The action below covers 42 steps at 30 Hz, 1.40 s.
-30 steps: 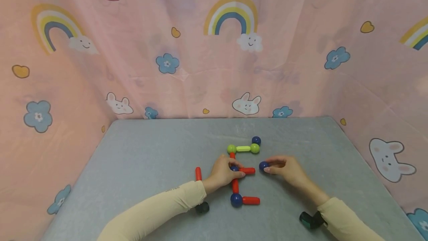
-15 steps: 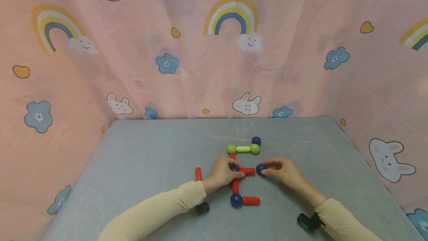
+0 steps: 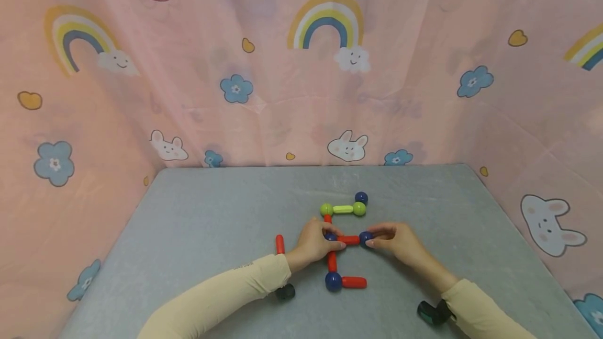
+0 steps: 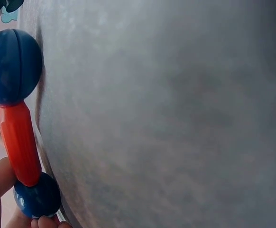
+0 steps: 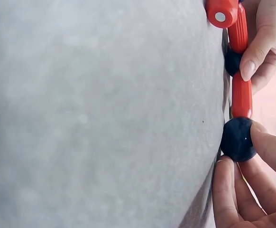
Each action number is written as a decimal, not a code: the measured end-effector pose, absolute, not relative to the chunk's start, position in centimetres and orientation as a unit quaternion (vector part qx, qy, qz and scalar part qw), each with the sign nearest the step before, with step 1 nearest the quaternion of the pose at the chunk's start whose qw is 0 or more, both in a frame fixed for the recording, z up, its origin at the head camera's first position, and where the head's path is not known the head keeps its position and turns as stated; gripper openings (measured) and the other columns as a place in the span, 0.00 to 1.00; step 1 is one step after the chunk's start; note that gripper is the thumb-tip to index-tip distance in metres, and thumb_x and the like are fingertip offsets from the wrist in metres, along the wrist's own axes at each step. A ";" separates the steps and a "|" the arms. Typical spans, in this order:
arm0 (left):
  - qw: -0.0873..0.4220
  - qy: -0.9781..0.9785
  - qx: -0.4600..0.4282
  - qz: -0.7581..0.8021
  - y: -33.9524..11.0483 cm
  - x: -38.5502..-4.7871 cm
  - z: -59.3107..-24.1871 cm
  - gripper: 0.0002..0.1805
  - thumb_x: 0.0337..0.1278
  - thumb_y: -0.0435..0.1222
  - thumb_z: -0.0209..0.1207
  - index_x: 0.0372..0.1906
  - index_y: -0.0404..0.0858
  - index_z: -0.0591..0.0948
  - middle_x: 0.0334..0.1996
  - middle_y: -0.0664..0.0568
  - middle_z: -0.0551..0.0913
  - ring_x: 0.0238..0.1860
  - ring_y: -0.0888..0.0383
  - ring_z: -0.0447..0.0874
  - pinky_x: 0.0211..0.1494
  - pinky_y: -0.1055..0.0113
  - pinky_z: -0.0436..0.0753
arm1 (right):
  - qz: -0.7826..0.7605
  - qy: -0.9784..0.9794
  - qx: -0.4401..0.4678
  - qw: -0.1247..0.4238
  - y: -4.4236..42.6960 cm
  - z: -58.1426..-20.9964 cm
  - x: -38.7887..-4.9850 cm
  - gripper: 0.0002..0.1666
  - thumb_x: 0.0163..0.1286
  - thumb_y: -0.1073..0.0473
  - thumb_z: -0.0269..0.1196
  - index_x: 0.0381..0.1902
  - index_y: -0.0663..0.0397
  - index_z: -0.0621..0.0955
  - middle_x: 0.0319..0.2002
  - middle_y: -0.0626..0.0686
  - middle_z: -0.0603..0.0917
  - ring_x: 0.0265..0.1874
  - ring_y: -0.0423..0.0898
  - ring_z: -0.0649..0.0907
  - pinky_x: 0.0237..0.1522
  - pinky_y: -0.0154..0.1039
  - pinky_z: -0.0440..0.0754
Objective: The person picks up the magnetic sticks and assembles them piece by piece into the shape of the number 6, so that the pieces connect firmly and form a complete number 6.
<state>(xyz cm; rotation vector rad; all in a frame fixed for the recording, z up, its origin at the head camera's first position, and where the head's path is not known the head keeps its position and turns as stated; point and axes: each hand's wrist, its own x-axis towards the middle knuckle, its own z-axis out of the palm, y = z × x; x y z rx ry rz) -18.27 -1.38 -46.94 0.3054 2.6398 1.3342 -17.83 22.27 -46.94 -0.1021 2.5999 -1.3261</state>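
Red sticks point(image 3: 332, 261), blue balls and lime-green pieces join into a branching magnetic-stick figure lying on the table. My left hand point(image 3: 314, 240) grips its middle blue ball point(image 4: 37, 194), the thumb lying by the red side stick point(image 5: 242, 95). At the free end of that stick, my right hand point(image 3: 398, 240) pinches another blue ball point(image 5: 238, 139) between thumb and fingers, and ball and stick touch. Nearer me, a blue ball point(image 3: 333, 282) carries a second red side stick point(image 3: 354, 282). At the far end, a lime stick point(image 3: 343, 209) links two green balls.
A loose-looking blue ball point(image 3: 361, 198) sits against the far right green ball point(image 3: 359, 208). Left of the figure lies a red stick point(image 3: 280, 244), partly behind the left forearm. Dark wrist devices point(image 3: 433, 313) show under both sleeves. A pink patterned curtain point(image 3: 264, 119) borders the grey table point(image 3: 212, 208).
My right hand has brought its blue ball leftward and slightly nearer me, closing the gap to the red side stick's end. My left hand has stayed on the middle ball.
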 end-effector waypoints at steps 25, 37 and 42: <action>0.079 0.875 0.114 0.464 -2.0 -18.4 -47.1 0.12 0.46 0.41 0.75 0.38 0.43 0.90 0.34 0.51 0.77 0.35 0.60 0.67 0.38 0.71 0.65 | -0.457 0.881 -0.053 0.113 22.4 -47.0 -18.0 0.23 0.60 0.53 0.72 0.50 0.59 0.84 0.46 0.57 0.89 0.41 0.44 0.87 0.44 0.37 0.86; 0.085 0.836 0.122 0.528 -3.6 -15.1 -45.8 0.15 0.49 0.41 0.74 0.43 0.42 0.88 0.36 0.50 0.77 0.32 0.62 0.72 0.36 0.74 0.73 | -0.457 0.878 -0.052 0.130 22.5 -46.5 -18.0 0.25 0.61 0.52 0.72 0.52 0.60 0.83 0.47 0.58 0.88 0.41 0.42 0.86 0.43 0.34 0.83; 0.119 0.828 0.095 0.540 -4.2 -12.6 -45.5 0.17 0.48 0.41 0.74 0.45 0.43 0.86 0.39 0.51 0.79 0.35 0.62 0.76 0.37 0.73 0.76 | -0.457 0.879 -0.047 0.124 22.6 -45.8 -18.6 0.24 0.63 0.53 0.70 0.54 0.60 0.82 0.49 0.58 0.88 0.41 0.41 0.86 0.41 0.34 0.82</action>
